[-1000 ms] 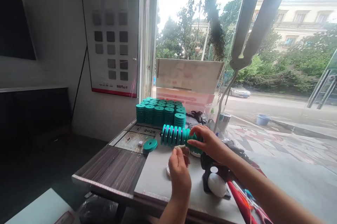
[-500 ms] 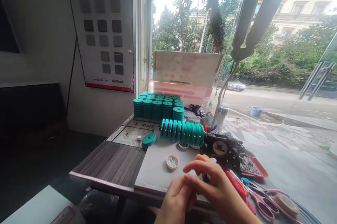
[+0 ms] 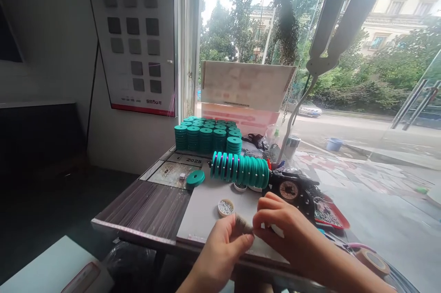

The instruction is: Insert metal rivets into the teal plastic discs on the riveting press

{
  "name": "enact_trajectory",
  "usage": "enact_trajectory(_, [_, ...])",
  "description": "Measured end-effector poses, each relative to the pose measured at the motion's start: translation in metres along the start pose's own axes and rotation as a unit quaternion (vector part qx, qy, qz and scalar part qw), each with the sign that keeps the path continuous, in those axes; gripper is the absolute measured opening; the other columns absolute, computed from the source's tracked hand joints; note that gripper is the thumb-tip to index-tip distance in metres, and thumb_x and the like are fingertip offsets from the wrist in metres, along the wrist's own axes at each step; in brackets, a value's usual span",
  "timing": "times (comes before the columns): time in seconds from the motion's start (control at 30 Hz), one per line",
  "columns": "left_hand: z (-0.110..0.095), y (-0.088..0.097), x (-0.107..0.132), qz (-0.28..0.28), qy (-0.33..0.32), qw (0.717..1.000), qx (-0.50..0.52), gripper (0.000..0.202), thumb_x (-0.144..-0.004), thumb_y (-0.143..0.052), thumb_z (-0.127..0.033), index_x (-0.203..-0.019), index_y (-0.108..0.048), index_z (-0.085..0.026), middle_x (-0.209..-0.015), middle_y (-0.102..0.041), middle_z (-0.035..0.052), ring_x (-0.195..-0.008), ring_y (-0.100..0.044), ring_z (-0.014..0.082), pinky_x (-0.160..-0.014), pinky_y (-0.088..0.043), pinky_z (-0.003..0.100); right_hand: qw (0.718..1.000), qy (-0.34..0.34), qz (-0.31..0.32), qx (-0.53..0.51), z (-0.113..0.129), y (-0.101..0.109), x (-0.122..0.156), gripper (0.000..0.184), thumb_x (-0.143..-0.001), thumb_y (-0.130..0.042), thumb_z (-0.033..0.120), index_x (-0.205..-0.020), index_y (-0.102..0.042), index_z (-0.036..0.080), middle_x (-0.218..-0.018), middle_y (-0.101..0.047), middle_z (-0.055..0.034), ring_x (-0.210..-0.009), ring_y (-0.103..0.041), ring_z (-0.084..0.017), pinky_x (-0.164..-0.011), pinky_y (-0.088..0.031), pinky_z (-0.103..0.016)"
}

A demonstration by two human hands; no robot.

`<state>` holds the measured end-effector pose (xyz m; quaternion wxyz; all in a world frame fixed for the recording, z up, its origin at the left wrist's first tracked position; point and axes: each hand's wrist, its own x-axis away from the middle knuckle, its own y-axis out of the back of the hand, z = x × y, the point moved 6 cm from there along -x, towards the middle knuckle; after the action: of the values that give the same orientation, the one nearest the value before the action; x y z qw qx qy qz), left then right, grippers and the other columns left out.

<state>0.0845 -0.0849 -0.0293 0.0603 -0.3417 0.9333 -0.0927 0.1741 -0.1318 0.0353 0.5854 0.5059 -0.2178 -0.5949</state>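
Left hand (image 3: 220, 249) risen, meeting right hand (image 3: 285, 233), pinching small piece (image 3: 243, 225)

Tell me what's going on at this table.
A person works with both bare hands at the near edge of the table. The left hand and right hand meet on a small brownish piece, pinched between fingers of both; what it is cannot be told. Just beyond sits a little dish of tiny beads. Farther back a row of teal discs lies on its side, a single teal disc to its left, and stacks of teal discs stand by the window.
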Motion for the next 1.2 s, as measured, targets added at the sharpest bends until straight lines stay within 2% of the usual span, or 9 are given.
enact_trajectory(0.1, [-0.002,0.002,-0.001,0.009,0.021,0.997,-0.071,0.014,-0.069,-0.056,-0.025,-0.072,-0.049,-0.014,-0.065,-0.043,-0.0026,-0.063,-0.035,0.0104,-0.059,-0.029,0.023,0.989,0.067,0.069,0.113,0.011,0.0,-0.006,0.018,-0.077,-0.053,0.01,-0.061,-0.053,0.016,-0.066,-0.051,-0.0003,-0.066,-0.041,-0.013,-0.063,-0.034,-0.026])
enact_trajectory(0.2, [-0.003,0.001,-0.004,0.028,0.018,0.995,-0.091,0.014,-0.07,-0.055,-0.027,-0.072,-0.047,-0.015,-0.064,-0.039,-0.0034,-0.062,-0.032,0.0104,-0.057,-0.027,0.023,0.959,0.114,0.129,0.224,0.02,-0.004,-0.012,0.014,-0.065,-0.062,0.01,-0.057,-0.052,0.016,-0.065,-0.052,-0.001,-0.064,-0.04,-0.014,-0.062,-0.033,-0.029])
enact_trajectory(0.4, [0.005,0.005,-0.013,-0.005,-0.021,0.994,-0.112,0.023,-0.07,-0.058,-0.035,-0.068,-0.048,-0.014,-0.062,-0.038,-0.0034,-0.06,-0.032,0.0104,-0.055,-0.027,0.023,0.918,0.133,0.192,0.321,0.025,-0.015,-0.015,0.012,-0.058,-0.071,0.017,-0.058,-0.059,0.015,-0.071,-0.057,-0.0047,-0.07,-0.045,-0.017,-0.06,-0.033,-0.031])
enact_trajectory(0.47, [0.005,0.003,-0.016,-0.025,-0.028,0.994,-0.106,0.025,-0.07,-0.059,-0.035,-0.065,-0.046,-0.014,-0.061,-0.038,-0.0037,-0.059,-0.031,0.0099,-0.054,-0.027,0.023,0.926,0.124,0.17,0.313,0.019,-0.008,-0.017,0.011,-0.06,-0.069,0.015,-0.059,-0.058,0.015,-0.07,-0.057,-0.0039,-0.069,-0.046,-0.017,-0.06,-0.034,-0.03])
enact_trajectory(0.53, [-0.001,-0.002,-0.021,-0.051,-0.042,0.995,-0.068,0.023,-0.071,-0.058,-0.034,-0.066,-0.047,-0.014,-0.061,-0.04,-0.0037,-0.059,-0.032,0.0094,-0.055,-0.028,0.022,0.954,0.096,0.11,0.261,0.006,0.009,-0.021,0.008,-0.07,-0.064,0.016,-0.063,-0.058,0.016,-0.069,-0.058,-0.0025,-0.069,-0.047,-0.016,-0.062,-0.034,-0.029])
enact_trajectory(0.63, [-0.013,-0.007,-0.034,-0.145,-0.094,0.985,0.015,0.019,-0.072,-0.058,-0.031,-0.072,-0.052,-0.013,-0.061,-0.043,-0.0041,-0.057,-0.034,0.0082,-0.058,-0.032,0.021,0.99,0.025,-0.035,0.134,-0.024,0.045,-0.032,0.016,-0.084,-0.047,0.024,-0.074,-0.057,0.018,-0.072,-0.057,-0.002,-0.069,-0.048,-0.015,-0.065,-0.037,-0.029])
enact_trajectory(0.73, [-0.018,-0.01,-0.054,-0.236,-0.146,0.959,0.055,0.019,-0.072,-0.059,-0.031,-0.076,-0.056,-0.012,-0.062,-0.048,-0.0033,-0.056,-0.038,0.0079,-0.059,-0.034,0.021,0.987,-0.036,-0.156,0.026,-0.052,0.065,-0.041,0.017,-0.084,-0.044,0.028,-0.075,-0.055,0.019,-0.072,-0.054,-0.0022,-0.067,-0.048,-0.015,-0.065,-0.038,-0.03])
enact_trajectory(0.9, [-0.009,-0.012,-0.079,-0.281,-0.183,0.941,0.053,0.021,-0.073,-0.056,-0.033,-0.076,-0.056,-0.013,-0.068,-0.056,0.0017,-0.064,-0.048,0.0115,-0.065,-0.039,0.024,0.984,-0.044,-0.167,-0.033,-0.067,0.047,-0.051,0.019,-0.082,-0.043,0.03,-0.072,-0.054,0.018,-0.073,-0.05,-0.0023,-0.068,-0.047,-0.016,-0.065,-0.038,-0.03])
enact_trajectory(1.2, [-0.013,-0.016,-0.075,-0.367,-0.225,0.902,-0.011,0.019,-0.075,-0.051,-0.031,-0.074,-0.054,-0.013,-0.072,-0.059,0.0057,-0.067,-0.052,0.0158,-0.069,-0.04,0.029,0.982,-0.037,-0.172,-0.064,-0.072,0.039,-0.048,0.017,-0.083,-0.042,0.029,-0.074,-0.05,0.018,-0.076,-0.043,-0.0011,-0.073,-0.045,-0.016,-0.068,-0.036,-0.03])
